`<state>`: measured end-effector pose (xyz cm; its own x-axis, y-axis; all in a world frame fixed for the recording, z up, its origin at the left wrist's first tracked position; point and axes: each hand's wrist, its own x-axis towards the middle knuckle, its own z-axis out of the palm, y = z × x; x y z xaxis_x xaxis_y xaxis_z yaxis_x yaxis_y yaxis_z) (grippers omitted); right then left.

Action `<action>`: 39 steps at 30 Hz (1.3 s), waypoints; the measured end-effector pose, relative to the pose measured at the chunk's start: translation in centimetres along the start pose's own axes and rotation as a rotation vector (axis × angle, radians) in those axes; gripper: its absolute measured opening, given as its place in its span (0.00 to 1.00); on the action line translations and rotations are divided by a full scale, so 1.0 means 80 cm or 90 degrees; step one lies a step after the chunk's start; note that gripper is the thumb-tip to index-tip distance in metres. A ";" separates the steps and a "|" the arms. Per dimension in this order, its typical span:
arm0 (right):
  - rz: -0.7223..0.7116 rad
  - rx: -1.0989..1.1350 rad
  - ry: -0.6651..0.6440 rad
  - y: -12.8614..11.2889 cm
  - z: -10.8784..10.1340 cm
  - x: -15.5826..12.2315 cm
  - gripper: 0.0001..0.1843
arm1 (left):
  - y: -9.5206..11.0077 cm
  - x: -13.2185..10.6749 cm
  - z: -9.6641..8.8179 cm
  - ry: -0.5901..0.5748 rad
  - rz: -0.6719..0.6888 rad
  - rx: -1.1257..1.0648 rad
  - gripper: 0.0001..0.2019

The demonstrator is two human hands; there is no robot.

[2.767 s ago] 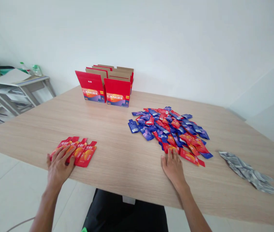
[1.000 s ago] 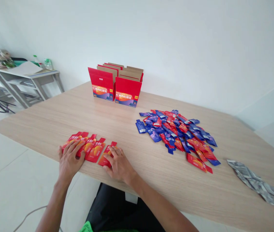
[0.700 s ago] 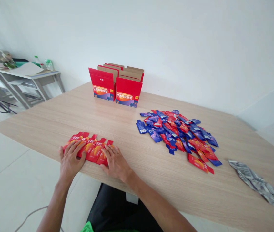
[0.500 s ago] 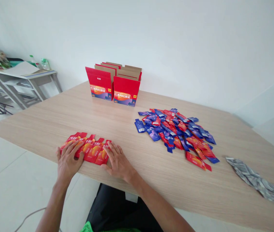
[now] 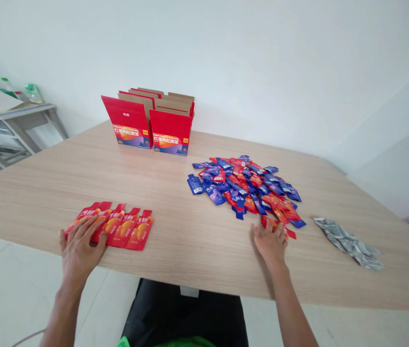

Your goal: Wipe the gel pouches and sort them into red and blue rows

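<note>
Several red sachets [image 5: 139, 232] with an orange fruit print lie overlapping in a row near the table's front edge, at the left. My left hand [image 5: 81, 246] rests flat over the left part of that row, fingers spread, covering some of the sachets. To the right is a loose pile of mixed red and blue sachets [image 5: 216, 193]. At the pile's near edge, my right hand [image 5: 272, 243] is over a red sachet [image 5: 290, 233], its fingers apart and partly hiding it. Whether the fingertips touch that sachet I cannot tell.
Open red cartons [image 5: 170, 126] with raised flaps stand at the back of the wooden table [image 5: 197, 255]. A crumpled grey-striped cloth item [image 5: 349, 243] lies at the right. Beyond the table's left side is a grey desk [image 5: 32, 115] with bottles and paper on it.
My right hand has left the row of red sachets and moved right to the near edge of the pile. My left hand stays on the row. The view has turned rightward.
</note>
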<state>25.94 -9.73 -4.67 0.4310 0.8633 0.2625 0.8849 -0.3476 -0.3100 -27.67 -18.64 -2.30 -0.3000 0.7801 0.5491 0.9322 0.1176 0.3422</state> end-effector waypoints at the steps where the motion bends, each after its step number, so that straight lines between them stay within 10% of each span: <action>1: -0.001 -0.008 -0.006 0.008 -0.001 -0.003 0.38 | 0.002 0.001 -0.001 0.001 -0.004 -0.005 0.20; 12: -0.279 0.051 -0.020 -0.030 -0.030 -0.101 0.25 | -0.004 0.000 0.002 -0.007 -0.006 -0.012 0.22; 22: -0.643 0.245 -0.233 -0.163 -0.034 -0.169 0.20 | 0.002 0.000 -0.002 -0.017 -0.020 -0.017 0.21; 29: -0.720 0.231 -0.290 -0.247 -0.028 -0.171 0.18 | 0.000 0.000 0.000 -0.021 -0.022 -0.001 0.20; 39: -0.773 0.199 -0.303 -0.286 -0.022 -0.184 0.16 | -0.002 -0.001 0.000 -0.027 -0.021 0.008 0.20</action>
<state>-0.35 -15.14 0.14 -0.7524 0.6285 0.1972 0.5564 0.7666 -0.3206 -27.77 -18.74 -2.38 -0.3224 0.8010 0.5045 0.9244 0.1516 0.3500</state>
